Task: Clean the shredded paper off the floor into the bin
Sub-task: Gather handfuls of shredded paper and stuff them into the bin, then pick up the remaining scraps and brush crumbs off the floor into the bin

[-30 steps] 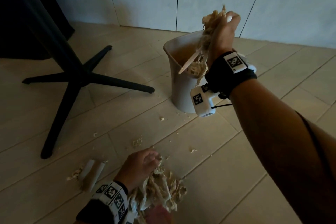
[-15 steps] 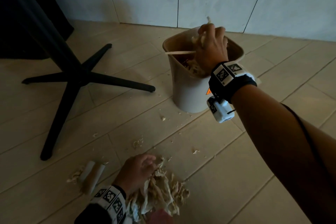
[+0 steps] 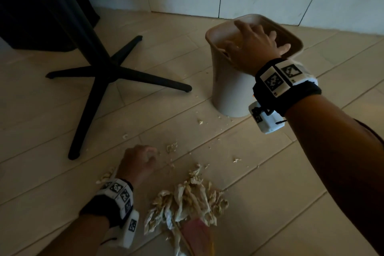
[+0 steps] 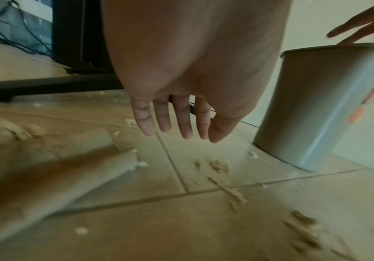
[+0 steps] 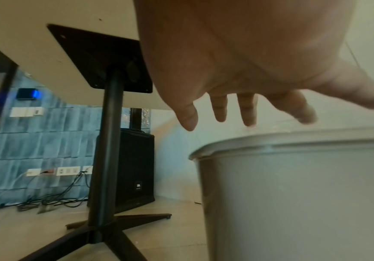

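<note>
A beige bin (image 3: 230, 89) stands on the floor near the wall. My right hand (image 3: 259, 37) hovers over its mouth with fingers spread and nothing in them; the right wrist view shows the fingertips (image 5: 248, 121) just above the bin rim (image 5: 293, 141). A heap of shredded paper (image 3: 187, 199) lies on the floor in front of me. My left hand (image 3: 143, 156) hangs low over the floor to the left of the heap, its fingers (image 4: 177, 123) straight and empty. Small scraps (image 3: 172, 147) are scattered between the heap and the bin.
A black four-legged table base (image 3: 99, 72) stands to the left of the bin. A pink sheet (image 3: 197, 233) pokes out under the heap. More shreds (image 3: 104, 176) lie by my left wrist. A black speaker (image 5: 134, 167) and cables sit by the far wall.
My right hand lowered its fistful of shreds into the bin and spread open, now empty. My left hand lifted off the heap and moved left and forward.
</note>
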Demonstrator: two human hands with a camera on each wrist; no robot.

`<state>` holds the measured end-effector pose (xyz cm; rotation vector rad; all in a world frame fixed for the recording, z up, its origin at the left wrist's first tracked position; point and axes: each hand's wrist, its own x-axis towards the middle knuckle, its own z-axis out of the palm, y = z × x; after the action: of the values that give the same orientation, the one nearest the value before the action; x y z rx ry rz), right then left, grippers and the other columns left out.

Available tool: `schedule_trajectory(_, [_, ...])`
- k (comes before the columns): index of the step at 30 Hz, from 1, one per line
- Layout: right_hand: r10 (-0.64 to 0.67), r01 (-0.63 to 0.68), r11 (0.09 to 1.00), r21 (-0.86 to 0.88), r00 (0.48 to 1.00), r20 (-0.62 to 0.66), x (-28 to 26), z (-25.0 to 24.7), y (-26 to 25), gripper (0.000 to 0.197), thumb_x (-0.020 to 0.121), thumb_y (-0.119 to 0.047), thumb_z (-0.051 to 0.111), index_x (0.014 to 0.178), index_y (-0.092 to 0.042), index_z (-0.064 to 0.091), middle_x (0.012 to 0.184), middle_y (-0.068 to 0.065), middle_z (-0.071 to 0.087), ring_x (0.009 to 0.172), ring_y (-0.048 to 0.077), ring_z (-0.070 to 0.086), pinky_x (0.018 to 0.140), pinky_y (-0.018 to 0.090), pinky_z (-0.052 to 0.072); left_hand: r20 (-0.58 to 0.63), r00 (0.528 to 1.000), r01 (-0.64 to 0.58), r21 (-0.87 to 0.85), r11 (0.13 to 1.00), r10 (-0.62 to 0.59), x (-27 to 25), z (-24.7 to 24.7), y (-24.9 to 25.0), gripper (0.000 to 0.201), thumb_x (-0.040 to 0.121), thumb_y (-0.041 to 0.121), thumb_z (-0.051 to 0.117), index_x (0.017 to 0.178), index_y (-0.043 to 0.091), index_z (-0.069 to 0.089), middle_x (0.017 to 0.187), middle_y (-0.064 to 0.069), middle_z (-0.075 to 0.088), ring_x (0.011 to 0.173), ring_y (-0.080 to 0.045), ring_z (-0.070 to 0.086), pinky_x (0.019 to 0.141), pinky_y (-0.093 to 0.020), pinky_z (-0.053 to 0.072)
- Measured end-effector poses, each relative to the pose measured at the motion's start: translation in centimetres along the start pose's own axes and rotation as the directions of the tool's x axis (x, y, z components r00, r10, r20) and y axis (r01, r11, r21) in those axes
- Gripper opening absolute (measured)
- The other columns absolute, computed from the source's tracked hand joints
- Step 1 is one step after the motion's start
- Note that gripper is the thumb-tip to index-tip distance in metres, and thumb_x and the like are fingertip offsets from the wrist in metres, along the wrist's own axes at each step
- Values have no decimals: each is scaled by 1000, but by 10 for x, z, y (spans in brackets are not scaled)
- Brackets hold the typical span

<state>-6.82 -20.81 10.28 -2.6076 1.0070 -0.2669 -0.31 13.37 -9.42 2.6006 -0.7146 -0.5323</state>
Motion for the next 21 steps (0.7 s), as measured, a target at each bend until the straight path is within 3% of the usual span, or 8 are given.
schedule_trajectory(3, [-164,173,984,32,969,-187,-21,7,-13,57,96,-50,44,149,-33,33,157,6,30,147,39,18,111,72,13,-35,995,95,66,993,-93,15,-15,-27,37,79,34,58,112,22,68,126,-8,62,117,-33,55,97,-44,50])
schedule_trajectory(5, [-335,387,919,74,866,-371,-42,20,-22,44,95,-35,46,138,-23,51,141,11,48,133,31,41,109,53,33,-33,985,171,75,982,-169,24,-22,-38,45,84,34,59,127,20,60,142,-9,50,129,-34,46,105,-44,43])
schedule_trajectory(7, [-462,551,831,79,763,-453,-63,42,-31,33,94,-23,47,123,-17,63,123,10,58,115,24,51,97,32,39,0,975,221,80,972,-222,36,-25,-47,59,89,32,60,144,18,44,154,-8,34,139,-33,34,113,-43,33])
schedule_trajectory(8, [-509,599,795,95,745,-431,-72,55,-34,31,94,-19,45,118,-16,65,117,9,60,109,23,53,92,28,39,22,969,245,81,966,-248,42,-26,-51,65,90,33,60,148,18,37,158,-7,27,142,-32,29,116,-43,30])
schedule_trajectory(11, [-562,598,764,241,801,-205,-84,99,-31,31,95,-14,42,117,-17,64,116,6,60,104,21,56,87,32,49,96,948,301,43,953,-304,59,-26,-59,76,91,40,59,154,21,23,164,-3,9,150,-26,14,120,-43,21])
schedule_trajectory(15, [-392,336,905,261,897,204,-81,159,-9,40,98,-12,42,136,-21,52,143,5,48,129,24,47,107,43,42,206,919,322,94,942,-335,71,-14,-48,84,94,50,53,157,20,6,165,-2,-6,152,-23,2,122,-40,15])
schedule_trajectory(18, [-248,196,966,168,888,388,-74,194,2,52,97,-10,40,148,-19,36,158,6,30,145,26,28,118,48,27,222,944,205,182,962,-243,73,5,-33,85,94,54,49,157,17,5,165,-6,-9,152,-24,-5,122,-41,12])
schedule_trajectory(21, [-206,215,976,39,846,491,-64,222,9,61,98,-13,38,155,-19,17,165,4,9,152,26,6,121,56,11,293,953,22,189,982,-78,59,28,-10,79,97,51,42,157,16,4,165,-5,-10,152,-23,-9,123,-43,8])
